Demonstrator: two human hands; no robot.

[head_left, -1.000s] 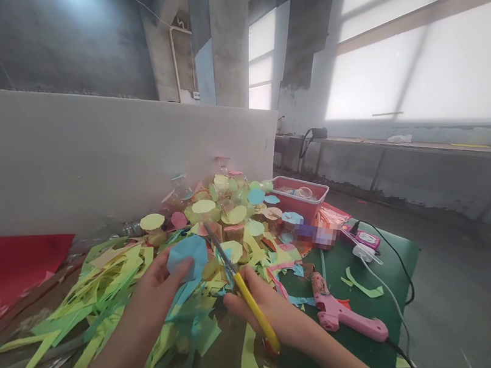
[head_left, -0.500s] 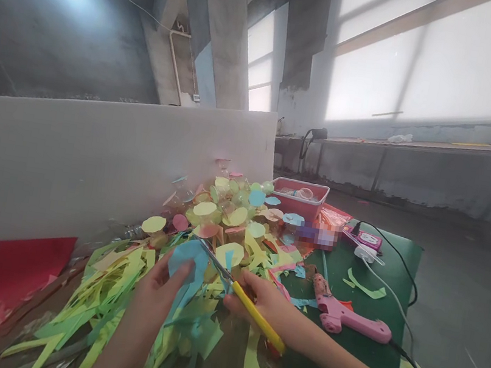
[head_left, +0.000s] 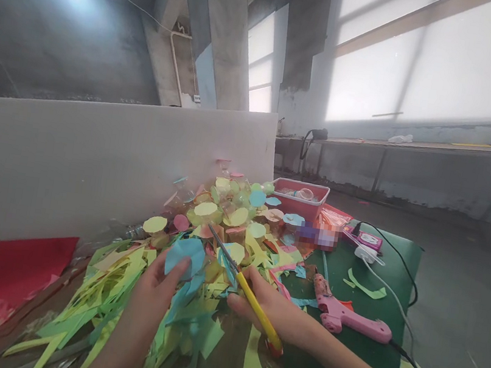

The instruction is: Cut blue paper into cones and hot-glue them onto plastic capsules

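The left hand [head_left: 153, 290] pinches a blue paper [head_left: 182, 254] between thumb and fingers, raised just above the scrap pile [head_left: 119, 288] on the table [head_left: 380, 272]. The paper's top edge is rounded. The right hand [head_left: 268, 307] is closed round the yellow handles of the scissors [head_left: 242, 285]. Their blades point up and away, with the tips just beside the paper's right edge. The blades look thin and blurred, so how far apart they stand cannot be told.

For a clean curve, it probably works best if the left hand turns the paper into the blades while the scissors stay pointed one way. Short bites near the pivot should follow the curve better than long snips at the tips. The thumb sits close to the cut line and looks better kept back from it. Loose strips under the paper could catch between the blades, so holding it clear of the pile seems wise. A glue gun [head_left: 346, 316] lies near the right wrist, its cord running off behind it.
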